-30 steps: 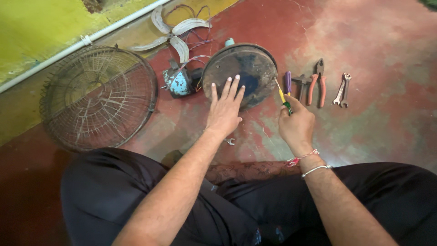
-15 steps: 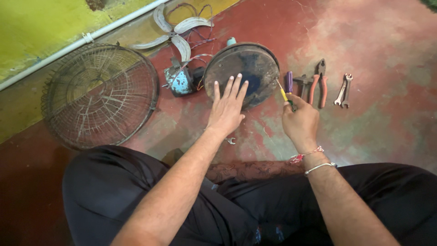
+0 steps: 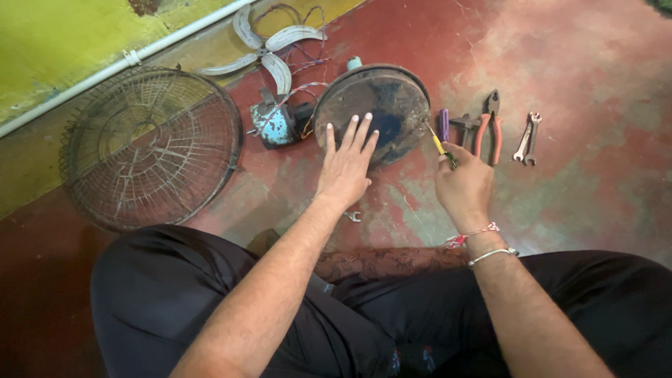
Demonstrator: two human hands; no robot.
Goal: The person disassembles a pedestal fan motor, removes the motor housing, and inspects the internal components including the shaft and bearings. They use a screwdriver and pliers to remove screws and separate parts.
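A round dark fan base (image 3: 388,98) lies on the red floor in front of me. My left hand (image 3: 346,166) rests flat on its near edge with fingers spread, holding nothing. My right hand (image 3: 463,185) grips a yellow-handled screwdriver (image 3: 438,143), whose tip points at the base's right rim. A blue fan motor (image 3: 274,124) with loose wires sits just left of the base.
A wire fan guard (image 3: 150,150) lies at the left. White fan blades (image 3: 269,43) rest by the yellow wall. Orange-handled pliers (image 3: 488,126), a purple-handled tool (image 3: 444,123) and a small wrench (image 3: 526,138) lie right of the base. A small metal part (image 3: 353,216) sits near my wrist.
My right hand with the screwdriver has moved slightly up and right toward the base's rim. My left hand stays flat on the base.
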